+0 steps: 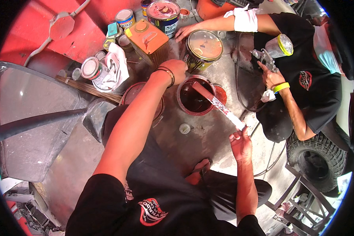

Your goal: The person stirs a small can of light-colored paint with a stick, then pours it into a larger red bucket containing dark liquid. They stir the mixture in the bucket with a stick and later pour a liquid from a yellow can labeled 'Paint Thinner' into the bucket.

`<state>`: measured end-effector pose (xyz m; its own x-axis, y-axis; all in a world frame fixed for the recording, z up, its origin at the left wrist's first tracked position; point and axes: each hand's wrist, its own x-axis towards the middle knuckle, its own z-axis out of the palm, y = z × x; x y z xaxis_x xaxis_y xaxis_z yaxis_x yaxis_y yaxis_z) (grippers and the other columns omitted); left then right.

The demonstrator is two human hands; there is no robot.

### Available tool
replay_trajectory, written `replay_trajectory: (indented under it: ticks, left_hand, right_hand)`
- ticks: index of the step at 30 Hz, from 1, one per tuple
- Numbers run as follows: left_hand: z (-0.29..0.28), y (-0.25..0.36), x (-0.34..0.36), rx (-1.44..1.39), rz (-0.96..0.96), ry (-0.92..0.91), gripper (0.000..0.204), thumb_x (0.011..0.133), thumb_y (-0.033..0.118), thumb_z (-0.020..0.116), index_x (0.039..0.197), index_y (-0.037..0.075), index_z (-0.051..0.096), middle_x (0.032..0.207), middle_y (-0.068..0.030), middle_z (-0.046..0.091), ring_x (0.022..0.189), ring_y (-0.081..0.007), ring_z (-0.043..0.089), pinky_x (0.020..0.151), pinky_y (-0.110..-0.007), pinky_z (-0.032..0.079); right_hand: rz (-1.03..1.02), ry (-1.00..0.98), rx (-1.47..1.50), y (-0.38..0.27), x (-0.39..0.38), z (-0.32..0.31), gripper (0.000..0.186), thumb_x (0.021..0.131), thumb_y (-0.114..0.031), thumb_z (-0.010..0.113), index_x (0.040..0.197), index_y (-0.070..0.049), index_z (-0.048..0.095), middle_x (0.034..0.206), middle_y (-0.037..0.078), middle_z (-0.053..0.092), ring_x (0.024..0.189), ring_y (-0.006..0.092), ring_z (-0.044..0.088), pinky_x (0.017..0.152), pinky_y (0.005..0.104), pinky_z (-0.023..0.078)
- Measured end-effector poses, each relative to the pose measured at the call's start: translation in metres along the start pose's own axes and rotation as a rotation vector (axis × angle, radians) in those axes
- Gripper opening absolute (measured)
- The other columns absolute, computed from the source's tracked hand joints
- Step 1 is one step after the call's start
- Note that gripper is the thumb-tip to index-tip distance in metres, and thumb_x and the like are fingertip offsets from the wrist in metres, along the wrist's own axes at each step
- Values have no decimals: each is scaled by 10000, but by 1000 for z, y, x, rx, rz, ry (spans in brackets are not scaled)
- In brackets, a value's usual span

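In my right hand (242, 145) is a flat stir stick (217, 103), gripped by its white, paint-spattered end. Its red-coated end slants over the mouth of an open pail (179, 103) holding dark red paint (192, 99). My left hand (177, 70) is curled just above and left of this pail, beside a can with a paint-stained lid (204, 44). The left fingertips are mostly hidden, so whatever they grip cannot be made out. Partly behind my left forearm stands another reddish container (134, 92).
Opposite, a person in black holds a spray gun (266, 59) with a cup; their other hand (186, 32) rests near the lidded can. An orange-topped tin (147, 35), a large paint can (163, 11) and several smaller cans stand at the back. A hose (238, 70) and a tire (316, 163) are on the right.
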<state>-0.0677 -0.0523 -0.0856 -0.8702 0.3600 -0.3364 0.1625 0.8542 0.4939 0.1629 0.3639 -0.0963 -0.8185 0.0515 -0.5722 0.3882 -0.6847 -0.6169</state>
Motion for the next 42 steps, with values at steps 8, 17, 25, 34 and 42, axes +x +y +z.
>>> replay_trajectory:
  ticks: [8,17,25,34,42]
  left_hand:
    - [-33,-22,-24,-106,-154,166,292,1102,198,598,1255,81,818,1219,-265,804,1170,-465,764,1040,-544,593]
    - [-38,-14,-28,-127,-157,104,339,1097,226,621,1312,80,838,1265,-211,833,1202,-419,782,1077,-504,598]
    - [13,17,8,-5,12,-5,378,1051,232,690,1378,106,831,1337,-229,814,1280,-415,762,1142,-517,589]
    - [32,21,14,-87,62,21,249,1033,199,711,1224,174,870,1210,-175,844,1150,-409,794,1005,-521,619]
    - [43,45,0,-158,218,52,180,1003,212,778,1148,142,857,1128,-153,849,1080,-386,806,964,-500,628]
  right_hand:
    - [-58,-151,74,-3,-11,13,372,1189,-400,678,1469,-157,698,1249,54,812,867,125,630,966,415,602]
    - [-217,-32,-229,-3,-13,20,364,1225,-328,634,1490,-82,677,1249,35,752,827,141,610,883,406,590]
    - [-764,-327,-1533,-17,-1,142,282,1154,-283,755,1318,-77,856,1173,112,833,904,175,751,895,353,593]
    - [-518,-340,-1501,-10,8,181,236,1055,-260,857,1149,-45,827,987,140,852,891,269,833,837,398,641]
    - [-867,-314,-1810,-4,18,168,187,1087,-215,774,1227,-109,840,1173,160,818,1057,392,811,929,485,654]
